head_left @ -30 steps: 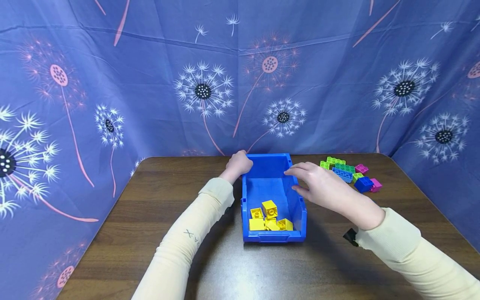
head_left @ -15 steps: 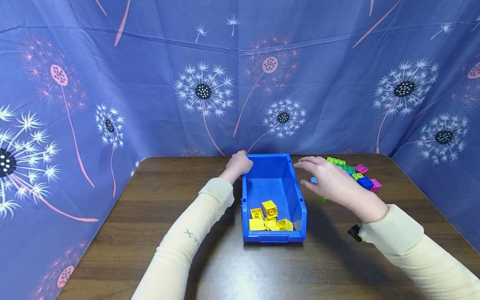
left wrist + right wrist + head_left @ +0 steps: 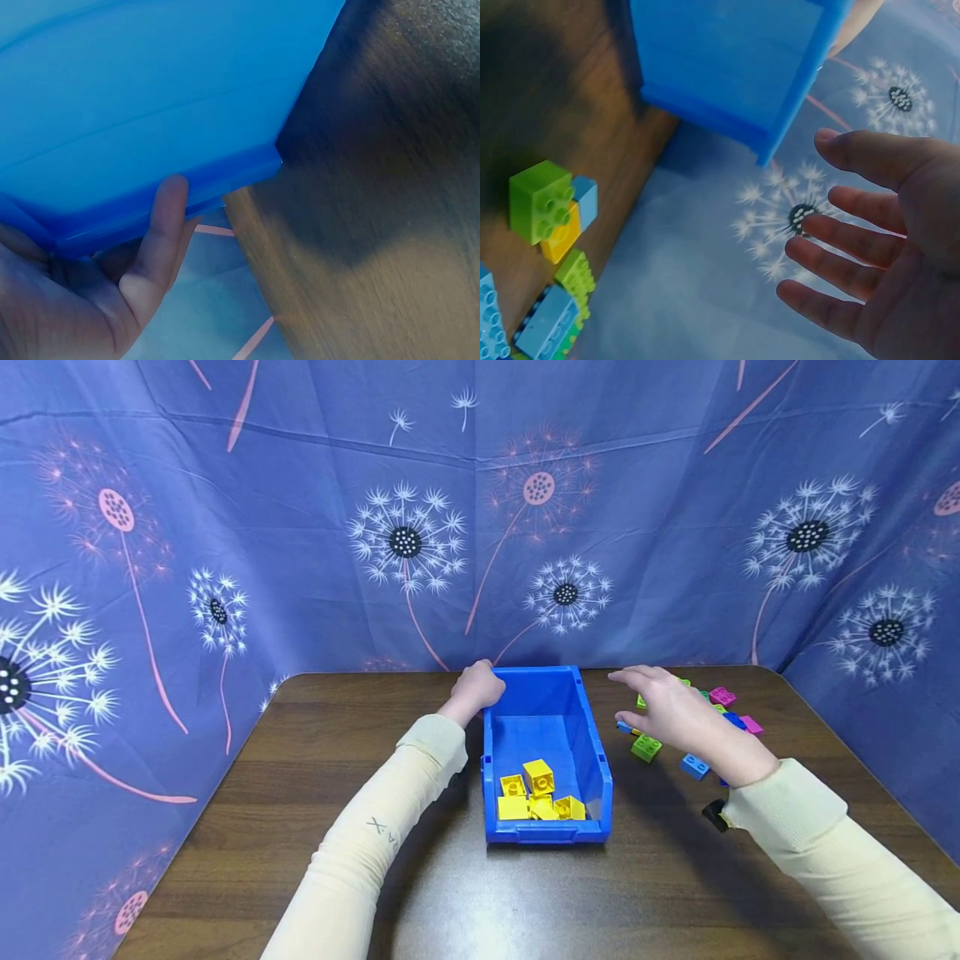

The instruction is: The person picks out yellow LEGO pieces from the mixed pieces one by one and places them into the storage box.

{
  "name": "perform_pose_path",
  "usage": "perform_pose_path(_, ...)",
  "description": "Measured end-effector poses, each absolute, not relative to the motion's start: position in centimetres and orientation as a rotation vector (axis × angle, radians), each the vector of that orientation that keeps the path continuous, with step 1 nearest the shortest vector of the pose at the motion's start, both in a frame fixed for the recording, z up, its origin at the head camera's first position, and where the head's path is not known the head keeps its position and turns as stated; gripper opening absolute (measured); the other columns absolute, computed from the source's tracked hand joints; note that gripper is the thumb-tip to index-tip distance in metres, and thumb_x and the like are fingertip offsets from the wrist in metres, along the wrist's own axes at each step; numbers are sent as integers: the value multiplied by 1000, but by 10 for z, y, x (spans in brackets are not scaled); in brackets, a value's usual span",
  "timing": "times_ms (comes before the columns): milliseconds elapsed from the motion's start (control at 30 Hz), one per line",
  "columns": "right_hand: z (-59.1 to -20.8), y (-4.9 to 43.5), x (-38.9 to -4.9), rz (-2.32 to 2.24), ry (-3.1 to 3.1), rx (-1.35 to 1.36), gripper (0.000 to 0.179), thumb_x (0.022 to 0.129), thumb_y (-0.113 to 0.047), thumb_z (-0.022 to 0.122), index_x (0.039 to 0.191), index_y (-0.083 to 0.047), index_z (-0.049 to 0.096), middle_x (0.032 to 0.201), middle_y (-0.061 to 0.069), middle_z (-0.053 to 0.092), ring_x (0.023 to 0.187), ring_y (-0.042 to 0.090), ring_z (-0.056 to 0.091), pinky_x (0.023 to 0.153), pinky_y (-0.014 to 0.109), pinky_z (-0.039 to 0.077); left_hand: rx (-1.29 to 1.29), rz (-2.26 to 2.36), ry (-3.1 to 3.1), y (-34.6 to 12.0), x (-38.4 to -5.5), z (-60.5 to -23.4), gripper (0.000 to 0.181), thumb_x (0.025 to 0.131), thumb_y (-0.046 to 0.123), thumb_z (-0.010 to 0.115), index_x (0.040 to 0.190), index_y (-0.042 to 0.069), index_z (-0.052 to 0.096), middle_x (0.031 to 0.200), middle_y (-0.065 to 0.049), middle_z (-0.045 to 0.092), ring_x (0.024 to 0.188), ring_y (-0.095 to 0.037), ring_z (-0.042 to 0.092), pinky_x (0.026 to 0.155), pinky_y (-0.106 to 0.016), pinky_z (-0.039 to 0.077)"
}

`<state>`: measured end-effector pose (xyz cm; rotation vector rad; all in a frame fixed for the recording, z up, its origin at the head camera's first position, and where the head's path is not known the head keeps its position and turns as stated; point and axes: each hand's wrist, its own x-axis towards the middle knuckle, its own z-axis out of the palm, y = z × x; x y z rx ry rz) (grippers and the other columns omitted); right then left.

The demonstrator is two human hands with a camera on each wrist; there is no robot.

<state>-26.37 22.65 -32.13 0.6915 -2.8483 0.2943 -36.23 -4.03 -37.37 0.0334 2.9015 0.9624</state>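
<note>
A blue plastic bin (image 3: pixel 549 833) stands mid-table with several yellow bricks (image 3: pixel 513 808) at its near end. My left hand (image 3: pixel 478 687) grips the bin's far left corner; the left wrist view has a finger lying along the rim (image 3: pixel 225 180). To the right of the bin, my right hand (image 3: pixel 667 714) hovers over loose bricks with fingers spread and nothing in them. By that hand are a lime-green brick (image 3: pixel 646 747) and a light blue brick (image 3: pixel 694 767). The right wrist view shows a yellow brick (image 3: pixel 564 236) partly behind the lime-green one. My hand hides part of the pile.
Pink bricks (image 3: pixel 722 697) and a dark blue brick (image 3: pixel 735 719) lie farther right on the wooden table (image 3: pixel 337 760). A blue dandelion-print cloth (image 3: pixel 300 527) hangs along the table's back and sides.
My right hand has moved right, from the bin's right wall to over the bricks. It now covers part of the pile, while more bricks show beneath it. The left hand has stayed in place.
</note>
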Motion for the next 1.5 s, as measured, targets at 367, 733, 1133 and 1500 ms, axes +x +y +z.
perform_pose_path(367,-335,247,-280,314,-3009,523,57,84,-21,70,132,2,49,132,28,48,120,46,46,94,60,42,40,1020,2865,-42,-360,-373,44,92,18,47,132,1,46,117,-19,59,67,-27,64,61,-41,58)
perform_pose_path(733,-354,262,-296,279,-3066,464,58,83,-21,70,129,7,50,125,32,52,104,46,55,86,57,48,38,1017,2857,-42,-361,-372,46,92,18,46,136,2,44,119,-19,59,64,-26,64,62,-41,58)
perform_pose_path(1133,-376,269,-311,338,-3132,433,54,82,-19,69,124,12,53,121,33,55,112,49,51,92,58,44,15,1013,2861,-41,-362,-373,44,92,19,47,134,4,46,117,-16,60,63,-23,64,48,-32,55)
perform_pose_path(1500,-389,275,-323,366,-3220,363,53,83,-20,70,120,14,54,118,34,56,108,49,54,87,57,47,14,1043,2841,-41,-362,-373,42,93,19,47,132,2,46,117,-18,58,69,-27,64,62,-40,58)
